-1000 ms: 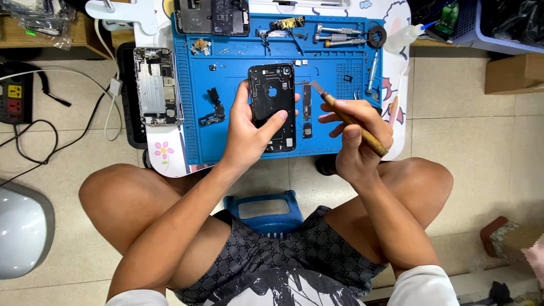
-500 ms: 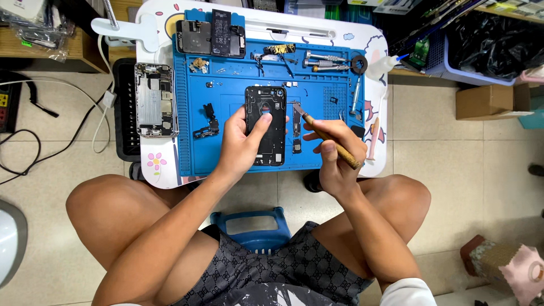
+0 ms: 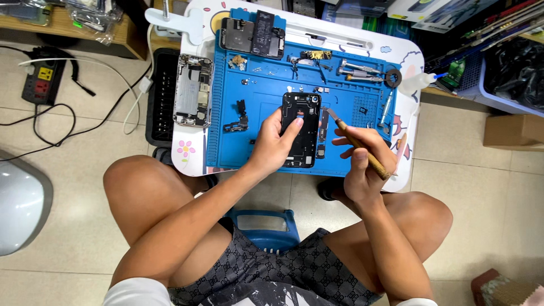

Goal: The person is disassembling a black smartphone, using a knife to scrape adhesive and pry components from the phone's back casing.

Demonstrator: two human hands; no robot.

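Black opened phone shell [image 3: 301, 129] flat on the blue work mat [image 3: 226, 141], near the mat's middle, camera end away from the body. Left hand [image 3: 273, 148] laid over its near-left part — fingers spread, index stretched up across the dark inner face, thumb along the left edge, pressing rather than gripping. Just to the right, right hand [image 3: 360, 164] closed around a wooden-handled tool [image 3: 359, 148], fingers together on the handle, metal tip slanted up-left to the shell's right edge; touching or just short of it, hard to tell from up here. Narrow loose strip part [image 3: 323, 126] on the mat between shell and tool. Farther out: second dismantled phone [image 3: 193, 90] by the mat's left edge, another open unit [image 3: 253, 35] at the mat's top, tweezers and drivers [image 3: 357, 71] along the upper right. All on a small white table [image 3: 406, 62] — tiled floor [image 3: 73, 170] around, power strip [image 3: 41, 82] far left.
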